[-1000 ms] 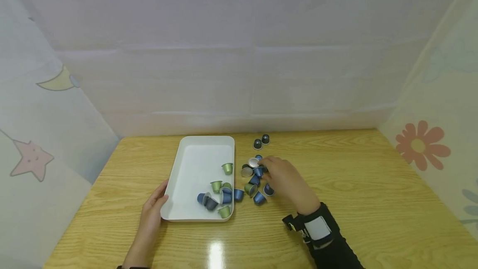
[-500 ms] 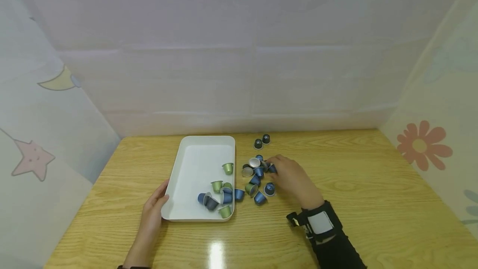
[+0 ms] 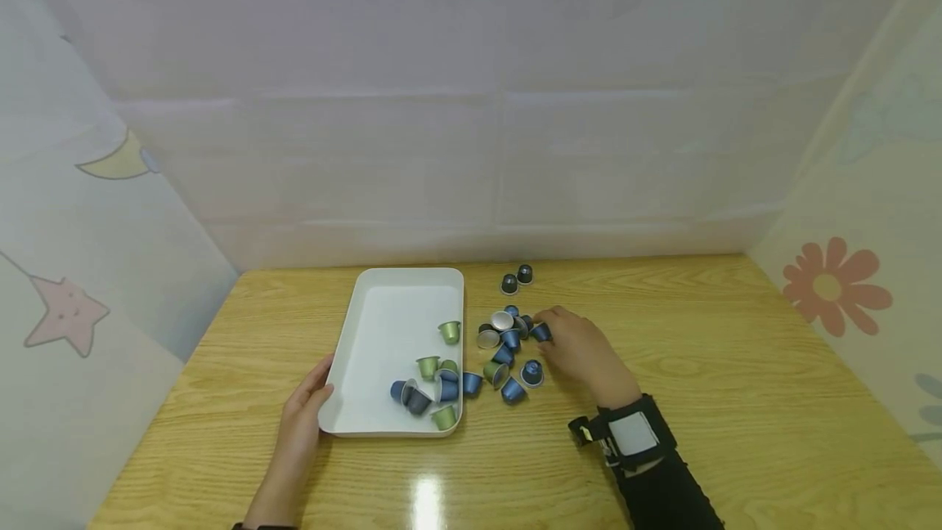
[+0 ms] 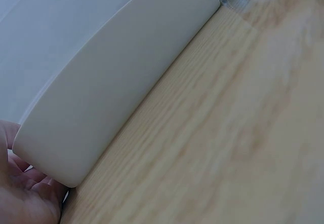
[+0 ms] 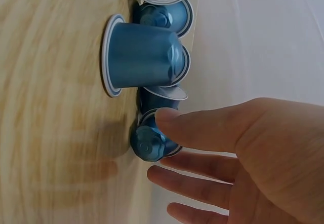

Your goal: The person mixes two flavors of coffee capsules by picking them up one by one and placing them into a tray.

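Note:
My left hand grips the near left corner of a white tray, thumb at the rim and fingers under the wall in the left wrist view. Inside the tray's near right part lie green coffee capsules and several blue or dark ones. My right hand is at the right side of a loose heap of capsules. Its thumb and fingers pinch a blue coffee capsule, which lies on its side, base toward the right wrist camera. A larger-looking blue capsule stands upright nearer that camera.
The heap right of the tray mixes blue capsules, a green one and silver lids. Two dark capsules stand behind it. One blue capsule lies against the tray's right wall. A pale wall backs the wooden table.
My right hand has drawn slightly to the right, bringing a blue capsule away from the heap and uncovering dark capsules there. The left hand and tray have hardly moved.

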{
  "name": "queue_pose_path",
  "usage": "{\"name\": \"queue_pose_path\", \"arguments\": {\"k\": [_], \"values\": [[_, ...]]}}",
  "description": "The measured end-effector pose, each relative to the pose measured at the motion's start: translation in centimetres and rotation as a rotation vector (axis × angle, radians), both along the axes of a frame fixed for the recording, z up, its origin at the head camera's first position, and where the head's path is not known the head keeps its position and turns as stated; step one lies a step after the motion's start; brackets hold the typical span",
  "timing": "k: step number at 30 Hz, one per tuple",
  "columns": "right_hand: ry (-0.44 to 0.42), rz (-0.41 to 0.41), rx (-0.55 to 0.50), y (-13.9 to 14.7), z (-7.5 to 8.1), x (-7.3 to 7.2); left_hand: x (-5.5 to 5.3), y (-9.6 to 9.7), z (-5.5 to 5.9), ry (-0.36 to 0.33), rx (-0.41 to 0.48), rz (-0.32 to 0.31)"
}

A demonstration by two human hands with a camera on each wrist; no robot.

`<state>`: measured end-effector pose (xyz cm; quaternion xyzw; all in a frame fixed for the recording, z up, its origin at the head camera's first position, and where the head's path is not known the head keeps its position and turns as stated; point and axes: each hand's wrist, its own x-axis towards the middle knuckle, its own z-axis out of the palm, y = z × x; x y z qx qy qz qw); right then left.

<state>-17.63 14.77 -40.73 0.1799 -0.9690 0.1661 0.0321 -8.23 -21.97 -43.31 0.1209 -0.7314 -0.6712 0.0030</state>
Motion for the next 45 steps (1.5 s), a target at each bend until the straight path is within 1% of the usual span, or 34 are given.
{"name": "queue_pose_path", "arguments": {"k": [6, 13, 24, 30, 35, 45], "values": [[-0.029, -0.014, 0.014, 0.11, -0.38, -0.16, 0.06, 0.04, -0.05, 0.003, 0.003, 0.002], [-0.001, 0.001, 0.024, 0.31, -0.66, -0.24, 0.06, -0.17, -0.13, 0.008, -0.007, -0.011], [-0.005, -0.003, 0.036, 0.45, -0.75, -0.27, 0.0, -0.1, -0.06, 0.008, -0.002, -0.011], [-0.009, -0.004, 0.031, 0.4, -0.56, -0.28, 0.02, -0.13, -0.08, 0.02, -0.01, -0.019], [0.003, -0.002, 0.028, 0.3, -0.29, -0.14, 0.02, -0.1, -0.04, 0.013, -0.008, -0.014], [-0.007, -0.009, 0.022, 0.17, 0.11, 0.11, 0.01, -0.08, -0.08, 0.014, -0.002, -0.012]]}}
